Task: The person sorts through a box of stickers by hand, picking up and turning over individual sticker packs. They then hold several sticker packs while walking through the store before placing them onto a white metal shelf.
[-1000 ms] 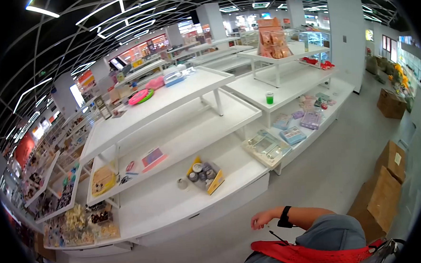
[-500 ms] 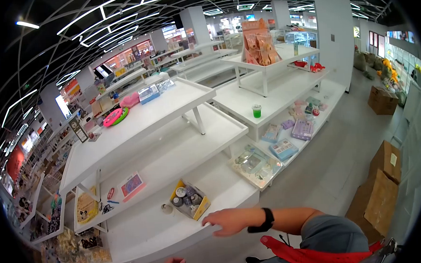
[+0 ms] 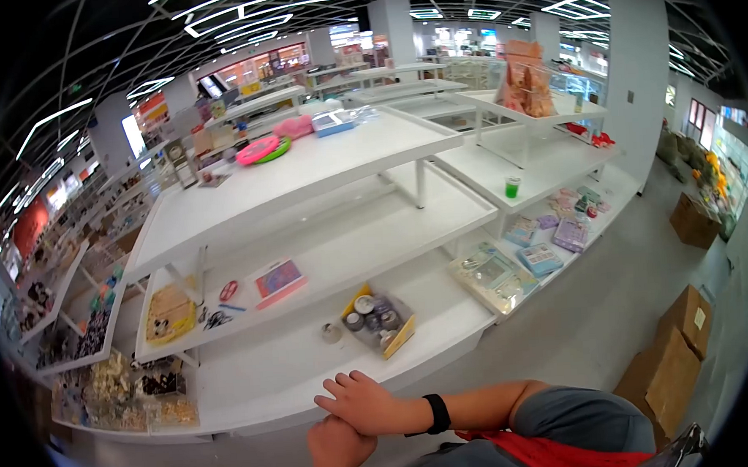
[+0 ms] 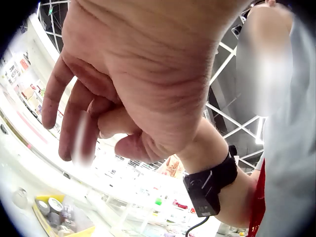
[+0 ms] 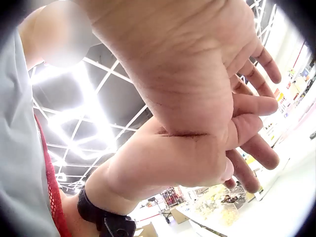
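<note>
Both hands meet in front of the body, above the near edge of the lowest white shelf (image 3: 256,400). My right hand (image 3: 368,405) lies across my left hand (image 3: 339,447), its fingers spread loosely away from the body. In the left wrist view my left hand (image 4: 133,74) shows its palm, fingers loosely bent, with the other hand touching it from behind. The right wrist view shows my right hand (image 5: 187,69) with relaxed fingers, overlapping the other hand. Neither holds an object. Beyond them stands a yellow-edged box (image 3: 401,338) of jars, beside a small clear item (image 3: 330,333).
Tiered white shelves (image 3: 328,164) carry a pink disc (image 3: 256,150), a flat pink package (image 3: 280,281) and a green cup (image 3: 512,187). Boxed sets (image 3: 495,278) lie on the lower right shelf. Cardboard boxes (image 3: 665,379) stand on the floor at the right.
My right hand has moved left over the shelf's near edge. My left hand has come up from the bottom of the head view, and the hands now touch.
</note>
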`<state>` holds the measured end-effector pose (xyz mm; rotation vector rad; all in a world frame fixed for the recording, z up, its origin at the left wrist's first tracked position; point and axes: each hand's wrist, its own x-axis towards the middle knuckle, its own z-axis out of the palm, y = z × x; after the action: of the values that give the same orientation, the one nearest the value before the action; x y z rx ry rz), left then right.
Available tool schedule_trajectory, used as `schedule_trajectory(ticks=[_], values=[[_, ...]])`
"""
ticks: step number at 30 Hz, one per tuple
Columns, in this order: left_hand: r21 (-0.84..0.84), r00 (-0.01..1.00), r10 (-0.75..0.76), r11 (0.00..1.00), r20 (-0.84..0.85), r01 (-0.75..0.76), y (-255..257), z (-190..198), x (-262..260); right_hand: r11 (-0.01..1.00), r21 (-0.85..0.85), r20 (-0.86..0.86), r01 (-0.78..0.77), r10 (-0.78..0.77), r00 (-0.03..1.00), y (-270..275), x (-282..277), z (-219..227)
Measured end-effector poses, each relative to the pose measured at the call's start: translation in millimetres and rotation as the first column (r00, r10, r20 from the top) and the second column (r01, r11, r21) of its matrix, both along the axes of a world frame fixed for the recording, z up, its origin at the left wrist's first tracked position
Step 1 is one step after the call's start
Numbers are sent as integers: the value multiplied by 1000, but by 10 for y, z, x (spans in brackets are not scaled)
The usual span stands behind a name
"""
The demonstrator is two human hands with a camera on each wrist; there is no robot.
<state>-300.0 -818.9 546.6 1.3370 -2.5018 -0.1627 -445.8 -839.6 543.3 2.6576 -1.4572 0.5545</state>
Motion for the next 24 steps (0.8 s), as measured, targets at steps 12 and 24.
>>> schedule_trajectory(ticks=[12, 24], values=[[-171, 940, 323, 925, -112, -339, -78, -381, 2925, 718, 179, 137, -672, 659, 740, -739, 3015, -102], [84, 554, 824, 565, -121, -821, 385, -564, 4967, 117, 383, 115, -916, 978, 173, -1029, 5796, 35]])
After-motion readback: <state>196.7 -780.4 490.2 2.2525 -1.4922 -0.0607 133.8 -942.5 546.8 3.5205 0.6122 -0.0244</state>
